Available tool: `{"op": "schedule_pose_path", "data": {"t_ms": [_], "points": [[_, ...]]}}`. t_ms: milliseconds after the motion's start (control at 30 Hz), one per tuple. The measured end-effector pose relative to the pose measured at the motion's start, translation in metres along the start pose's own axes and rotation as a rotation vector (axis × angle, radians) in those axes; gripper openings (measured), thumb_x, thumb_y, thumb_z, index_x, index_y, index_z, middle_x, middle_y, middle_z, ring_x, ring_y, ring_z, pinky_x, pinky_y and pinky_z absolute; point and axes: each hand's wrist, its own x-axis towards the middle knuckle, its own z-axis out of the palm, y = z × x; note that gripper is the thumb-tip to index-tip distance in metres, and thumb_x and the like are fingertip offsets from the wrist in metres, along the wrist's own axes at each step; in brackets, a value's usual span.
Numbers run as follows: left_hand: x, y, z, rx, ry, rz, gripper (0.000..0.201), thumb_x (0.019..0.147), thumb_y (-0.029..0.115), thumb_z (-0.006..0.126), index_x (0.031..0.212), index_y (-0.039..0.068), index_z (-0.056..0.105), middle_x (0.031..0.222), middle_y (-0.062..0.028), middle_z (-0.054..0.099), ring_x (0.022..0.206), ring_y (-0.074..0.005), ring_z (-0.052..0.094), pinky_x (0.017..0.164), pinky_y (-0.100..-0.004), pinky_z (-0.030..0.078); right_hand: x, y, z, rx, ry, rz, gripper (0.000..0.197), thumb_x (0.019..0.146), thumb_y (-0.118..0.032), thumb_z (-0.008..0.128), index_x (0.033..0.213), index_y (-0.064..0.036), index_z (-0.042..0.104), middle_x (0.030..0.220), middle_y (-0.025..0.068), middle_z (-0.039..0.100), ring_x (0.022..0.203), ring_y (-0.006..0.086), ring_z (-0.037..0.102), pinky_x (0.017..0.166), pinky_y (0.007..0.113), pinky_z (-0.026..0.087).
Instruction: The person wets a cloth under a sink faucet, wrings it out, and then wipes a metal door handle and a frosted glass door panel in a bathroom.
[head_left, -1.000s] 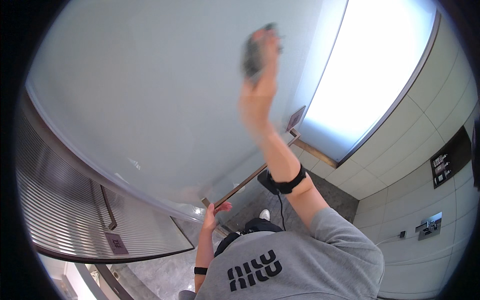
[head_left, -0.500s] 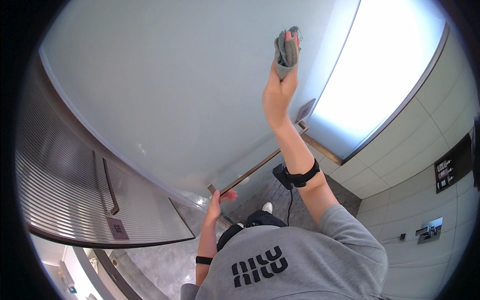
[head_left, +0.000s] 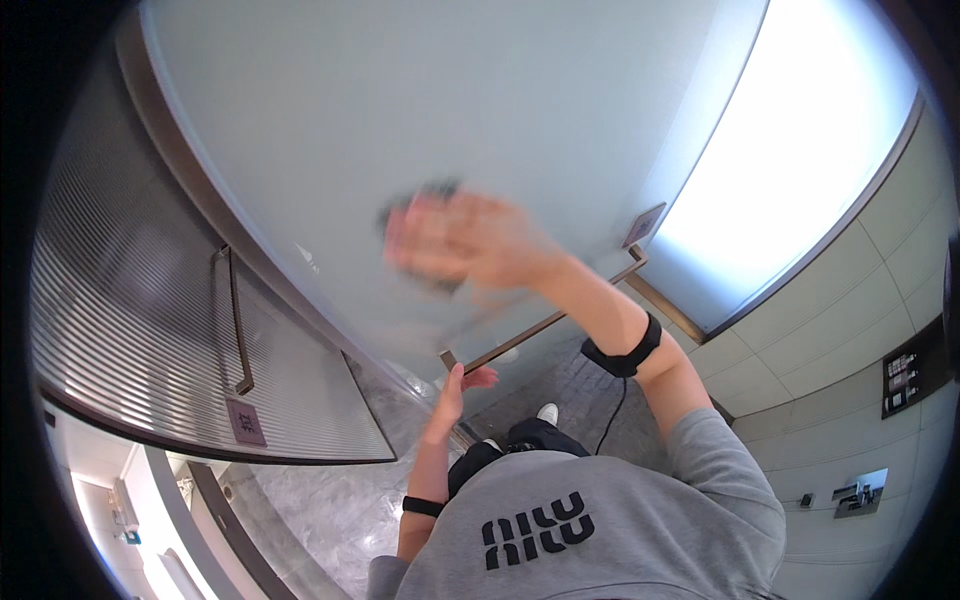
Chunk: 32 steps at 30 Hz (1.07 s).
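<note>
A frosted glass door (head_left: 330,110) fills the upper part of the head view. My right hand (head_left: 475,240), smeared by motion, presses a grey cloth (head_left: 437,190) against the glass. Only dark edges of the cloth show around the fingers. Below it, a long bronze bar handle (head_left: 520,331) slants across the door. My left hand (head_left: 452,398) is at the handle's lower left end, its thumb on one side and its fingers curled under the bar. Black bands circle both my forearms.
To the left stands a ribbed glass door (head_left: 130,330) with its own bronze handle (head_left: 238,330). A bright frosted panel (head_left: 800,150) is at the right, beside a tiled wall (head_left: 850,290) with a metal tap fitting (head_left: 858,494). Grey floor (head_left: 310,510) lies below.
My right hand has swept down and left across the glass with the cloth. My left hand stays at the handle's end. The whole view has shifted slightly.
</note>
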Motion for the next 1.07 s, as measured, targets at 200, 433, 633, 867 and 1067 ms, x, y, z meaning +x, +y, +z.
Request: {"op": "schedule_pose_path", "data": {"t_ms": [200,433,633,867,1067], "points": [[0.005,-0.005,0.003,-0.049,0.009,0.023,0.071,0.095,0.054,0.023,0.099,-0.004,0.062,0.095,-0.0151,0.066,0.087,-0.0244,0.064,0.084,-0.0362,0.047,0.071,0.016,-0.01,0.053,0.607,0.483,0.051,0.078,-0.004,0.046,0.129,-0.0105,0.053,0.137,0.0076,0.048,0.132,0.0281,0.036,0.107,0.04,0.028],[0.007,-0.008,-0.003,-0.02,0.001,0.03,0.069,0.096,0.053,0.024,0.099,-0.004,0.062,0.095,-0.0147,0.066,0.086,-0.0236,0.064,0.083,-0.0358,0.048,0.065,-0.029,0.016,0.304,0.105,-0.179,0.052,0.079,-0.007,0.052,0.129,-0.021,0.052,0.137,-0.0011,0.048,0.126,0.0164,0.044,0.104,0.036,0.037],[0.004,-0.006,-0.002,0.0,-0.013,-0.008,0.074,0.093,0.059,0.02,0.101,-0.002,0.063,0.096,-0.0139,0.066,0.088,-0.024,0.063,0.086,-0.0365,0.045,0.099,0.014,-0.039,0.027,0.32,0.217,0.054,0.071,-0.006,0.058,0.124,-0.0177,0.055,0.138,0.001,0.045,0.129,0.0185,0.041,0.107,0.038,0.034],[0.006,-0.002,0.002,-0.021,-0.031,0.023,0.071,0.095,0.055,0.023,0.098,-0.003,0.063,0.091,-0.0135,0.066,0.085,-0.0232,0.063,0.084,-0.0354,0.047,0.086,-0.02,-0.006,-0.096,0.224,-0.019,0.046,0.08,-0.021,0.055,0.126,-0.0216,0.056,0.136,0.0025,0.049,0.127,0.0188,0.044,0.104,0.038,0.033],[0.0,0.007,-0.001,0.03,-0.014,0.015,0.07,0.096,0.054,0.022,0.099,-0.003,0.063,0.091,-0.0132,0.066,0.087,-0.023,0.062,0.085,-0.0356,0.046,0.095,0.007,-0.028,-0.048,0.324,0.177,0.057,0.076,-0.014,0.057,0.132,-0.021,0.048,0.139,0.0026,0.044,0.127,0.0185,0.043,0.105,0.039,0.035]]}}
